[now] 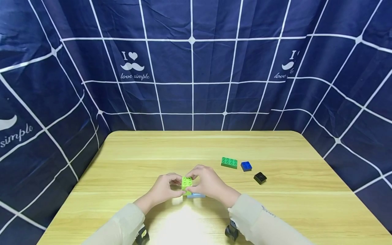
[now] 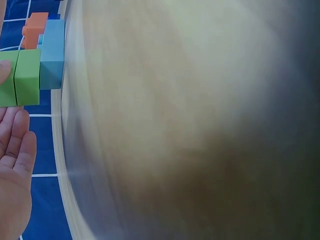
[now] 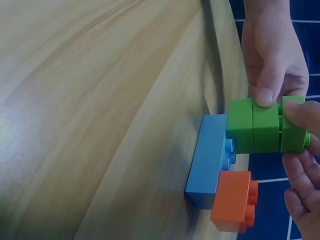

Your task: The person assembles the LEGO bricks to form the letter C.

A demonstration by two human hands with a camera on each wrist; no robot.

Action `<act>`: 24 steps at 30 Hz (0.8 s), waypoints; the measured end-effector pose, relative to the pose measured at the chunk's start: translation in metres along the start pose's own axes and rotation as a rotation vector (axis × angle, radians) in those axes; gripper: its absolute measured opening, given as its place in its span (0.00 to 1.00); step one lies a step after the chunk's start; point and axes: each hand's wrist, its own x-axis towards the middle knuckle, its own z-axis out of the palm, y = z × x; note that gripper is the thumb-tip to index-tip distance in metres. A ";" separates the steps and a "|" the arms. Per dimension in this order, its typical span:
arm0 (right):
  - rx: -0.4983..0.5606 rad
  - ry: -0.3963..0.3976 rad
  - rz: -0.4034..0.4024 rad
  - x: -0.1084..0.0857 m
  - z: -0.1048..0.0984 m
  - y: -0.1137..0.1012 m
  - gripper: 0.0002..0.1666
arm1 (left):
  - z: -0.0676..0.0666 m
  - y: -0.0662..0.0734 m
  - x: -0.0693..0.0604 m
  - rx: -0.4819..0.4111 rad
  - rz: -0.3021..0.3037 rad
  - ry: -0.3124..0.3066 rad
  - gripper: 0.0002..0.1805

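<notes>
In the head view, my left hand [image 1: 166,187] and right hand [image 1: 208,183] meet at a stack of light-green toy bricks [image 1: 186,181]. The right wrist view shows my right thumb and fingers pinching the top green brick [image 3: 293,131], with a narrow gap below it. My left thumb presses the middle green brick [image 3: 266,129], its fingers behind the stack. The lowest green brick [image 3: 240,125] sits on one end of a long light-blue brick [image 3: 206,160]. An orange brick [image 3: 231,200] sits on the other end; my right hand hides it in the head view.
On the wooden table [image 1: 147,149], a long green brick [image 1: 229,162], a dark-blue brick [image 1: 246,166] and a black brick [image 1: 260,177] lie apart, beyond and right of my right hand. A navy curtain [image 1: 171,98] with white lines surrounds the table's back and sides.
</notes>
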 end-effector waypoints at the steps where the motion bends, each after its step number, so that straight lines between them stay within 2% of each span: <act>1: -0.006 -0.002 0.002 0.000 0.000 0.000 0.17 | 0.000 0.000 0.000 0.001 0.002 0.000 0.16; 5: -0.027 -0.006 -0.007 0.000 0.000 0.000 0.18 | 0.001 -0.001 0.000 0.004 0.016 0.000 0.15; 13: 0.002 0.000 -0.025 -0.003 0.000 0.004 0.19 | 0.003 0.001 0.001 0.022 0.043 -0.003 0.15; 24: -0.001 -0.023 0.000 -0.003 -0.001 0.003 0.19 | 0.004 0.003 0.002 0.036 0.027 -0.013 0.15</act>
